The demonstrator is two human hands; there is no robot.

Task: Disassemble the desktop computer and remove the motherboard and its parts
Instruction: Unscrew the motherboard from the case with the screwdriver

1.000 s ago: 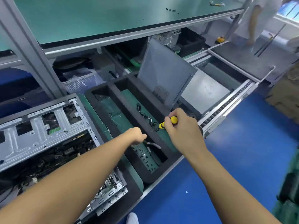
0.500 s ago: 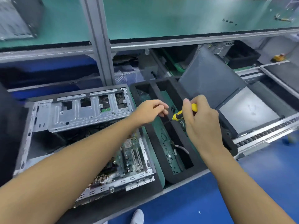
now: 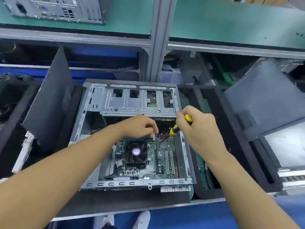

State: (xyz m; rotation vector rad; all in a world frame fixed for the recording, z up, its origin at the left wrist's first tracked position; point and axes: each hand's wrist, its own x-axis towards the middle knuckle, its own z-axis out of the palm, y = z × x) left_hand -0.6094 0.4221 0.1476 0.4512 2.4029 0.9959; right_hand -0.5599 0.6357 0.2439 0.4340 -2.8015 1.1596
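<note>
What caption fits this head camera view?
Right hand holds a yellow screwdriver over the motherboard in the open case, left hand alongside.

L hand [image 3: 140, 127] over mobo [image 3: 165, 157]; R hand [image 3: 198, 128] grips screwdriver [image 3: 174, 129].

A: Computer cases?
B: Two. One open case [image 3: 132, 183] on the bench [image 3: 132, 201], one closed case [image 3: 54, 7] on the upper shelf [image 3: 214, 22].
A: Loose side panels?
B: Two. One dark panel [image 3: 49, 100] leaning left of the open case, one grey panel [image 3: 264, 96] to its right.
A: Inside the open case?
B: One motherboard [image 3: 160, 156], one cooling fan [image 3: 136, 152], one drive cage [image 3: 107, 103] with four rectangular openings.
A: Tools?
B: One screwdriver [image 3: 174, 129], yellow and black.
A: Hands?
B: Two: left hand [image 3: 138, 126], right hand [image 3: 198, 128].
A: Shoes [image 3: 142, 219]?
B: Two, pale, at the bottom edge.
A: Upright posts?
B: One grey post [image 3: 157, 47] behind the open case.
</note>
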